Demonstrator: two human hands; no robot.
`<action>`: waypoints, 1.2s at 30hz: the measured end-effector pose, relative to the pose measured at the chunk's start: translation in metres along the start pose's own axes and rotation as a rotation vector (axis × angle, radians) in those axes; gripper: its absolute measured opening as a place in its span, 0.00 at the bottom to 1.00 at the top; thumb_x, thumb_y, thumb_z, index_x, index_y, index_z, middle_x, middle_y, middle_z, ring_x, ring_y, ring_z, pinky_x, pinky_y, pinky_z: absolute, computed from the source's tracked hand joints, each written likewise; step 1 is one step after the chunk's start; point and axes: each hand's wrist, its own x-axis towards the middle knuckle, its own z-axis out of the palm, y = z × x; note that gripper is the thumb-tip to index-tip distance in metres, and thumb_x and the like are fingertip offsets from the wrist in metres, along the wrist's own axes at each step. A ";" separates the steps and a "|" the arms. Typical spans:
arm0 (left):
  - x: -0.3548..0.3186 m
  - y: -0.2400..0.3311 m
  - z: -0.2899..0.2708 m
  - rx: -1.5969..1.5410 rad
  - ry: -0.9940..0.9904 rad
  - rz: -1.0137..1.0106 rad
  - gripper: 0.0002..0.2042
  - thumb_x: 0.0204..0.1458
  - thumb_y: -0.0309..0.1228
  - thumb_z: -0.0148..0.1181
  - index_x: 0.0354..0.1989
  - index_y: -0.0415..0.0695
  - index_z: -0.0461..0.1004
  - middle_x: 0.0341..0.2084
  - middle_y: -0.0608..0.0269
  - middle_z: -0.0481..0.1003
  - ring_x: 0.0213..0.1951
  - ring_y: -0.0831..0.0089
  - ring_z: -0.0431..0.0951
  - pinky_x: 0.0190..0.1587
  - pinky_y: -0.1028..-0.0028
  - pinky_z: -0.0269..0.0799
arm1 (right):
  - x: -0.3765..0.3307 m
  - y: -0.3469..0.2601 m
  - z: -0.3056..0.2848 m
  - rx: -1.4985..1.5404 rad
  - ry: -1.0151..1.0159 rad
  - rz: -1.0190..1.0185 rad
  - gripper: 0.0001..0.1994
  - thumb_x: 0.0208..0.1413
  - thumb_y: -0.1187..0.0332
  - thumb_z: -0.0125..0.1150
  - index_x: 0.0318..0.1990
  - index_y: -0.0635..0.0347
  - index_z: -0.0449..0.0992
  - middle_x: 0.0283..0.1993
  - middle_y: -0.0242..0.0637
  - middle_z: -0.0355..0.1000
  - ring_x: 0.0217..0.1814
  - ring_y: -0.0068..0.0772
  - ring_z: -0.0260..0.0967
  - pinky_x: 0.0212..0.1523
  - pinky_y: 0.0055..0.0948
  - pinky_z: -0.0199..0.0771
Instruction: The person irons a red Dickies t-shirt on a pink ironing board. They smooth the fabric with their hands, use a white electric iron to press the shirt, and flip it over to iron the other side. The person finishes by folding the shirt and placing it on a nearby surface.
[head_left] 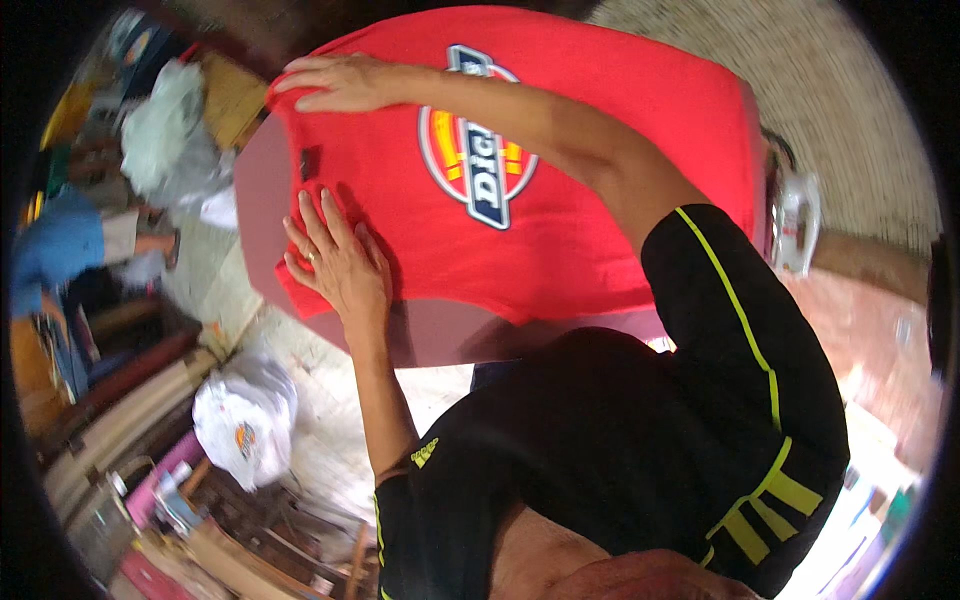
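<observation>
A red T-shirt (600, 230) lies spread over the maroon ironing board (268, 205). Its round printed emblem (432, 160) faces up, and a small dark neck label (308, 163) shows at the collar on the left. My left hand (343, 262) rests flat on the near shoulder area of the shirt, fingers spread. Reaching across the emblem, my right arm partly hides it; my right hand (345, 83) lies flat, fingers stretched out, at the shirt's far left edge. Neither hand holds anything.
A clothes iron (793, 222) with a pale handle stands at the board's right end. Left of the board are a full translucent plastic bag (165, 135), a white bag (247, 420) on the floor, and a person in blue (65, 240). Long boards and rolls are stacked at lower left.
</observation>
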 end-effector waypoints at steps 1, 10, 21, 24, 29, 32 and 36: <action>0.004 0.011 -0.003 -0.034 -0.018 0.081 0.29 0.62 0.47 0.47 0.70 0.49 0.58 0.73 0.54 0.49 0.72 0.44 0.46 0.67 0.39 0.40 | -0.010 -0.009 -0.013 0.095 0.099 -0.007 0.26 0.63 0.46 0.48 0.64 0.46 0.67 0.69 0.39 0.60 0.70 0.47 0.57 0.64 0.57 0.60; 0.008 0.066 0.002 -0.089 -0.096 0.330 0.35 0.60 0.54 0.49 0.71 0.46 0.56 0.72 0.45 0.47 0.72 0.39 0.44 0.65 0.35 0.40 | -0.280 -0.067 -0.130 -0.668 0.078 0.584 0.35 0.59 0.42 0.54 0.69 0.51 0.60 0.74 0.42 0.52 0.77 0.49 0.46 0.72 0.52 0.49; 0.044 0.231 0.049 -0.214 -0.128 0.930 0.44 0.54 0.64 0.49 0.70 0.40 0.54 0.72 0.45 0.47 0.72 0.43 0.44 0.67 0.36 0.40 | -0.380 -0.016 -0.179 -1.067 0.227 1.132 0.38 0.59 0.35 0.45 0.70 0.48 0.57 0.76 0.41 0.48 0.76 0.55 0.44 0.68 0.61 0.50; 0.047 0.244 0.050 -0.200 -0.117 0.923 0.44 0.55 0.63 0.49 0.71 0.42 0.52 0.72 0.47 0.45 0.73 0.43 0.43 0.67 0.36 0.40 | -0.381 -0.098 -0.150 -0.884 0.085 0.922 0.37 0.60 0.35 0.45 0.71 0.44 0.56 0.76 0.41 0.47 0.77 0.54 0.42 0.71 0.61 0.45; 0.024 0.260 0.039 -0.199 -0.145 0.996 0.44 0.55 0.63 0.50 0.72 0.44 0.51 0.72 0.47 0.46 0.72 0.42 0.43 0.66 0.35 0.41 | -0.440 -0.137 -0.166 -0.842 0.160 1.024 0.37 0.60 0.37 0.47 0.70 0.48 0.58 0.74 0.42 0.51 0.76 0.49 0.46 0.71 0.55 0.48; -0.011 0.281 0.028 -0.253 -0.219 1.138 0.43 0.54 0.63 0.50 0.71 0.46 0.53 0.72 0.47 0.46 0.72 0.43 0.43 0.66 0.34 0.40 | -0.470 -0.086 -0.196 -0.971 0.290 1.013 0.35 0.61 0.40 0.48 0.70 0.51 0.58 0.74 0.43 0.51 0.75 0.50 0.48 0.70 0.53 0.50; -0.056 0.310 0.016 -0.314 -0.338 1.311 0.40 0.54 0.63 0.50 0.72 0.55 0.55 0.73 0.51 0.45 0.73 0.44 0.41 0.66 0.34 0.38 | -0.450 -0.022 -0.244 -0.945 0.275 0.994 0.34 0.62 0.44 0.49 0.68 0.57 0.60 0.74 0.46 0.51 0.75 0.52 0.48 0.69 0.51 0.51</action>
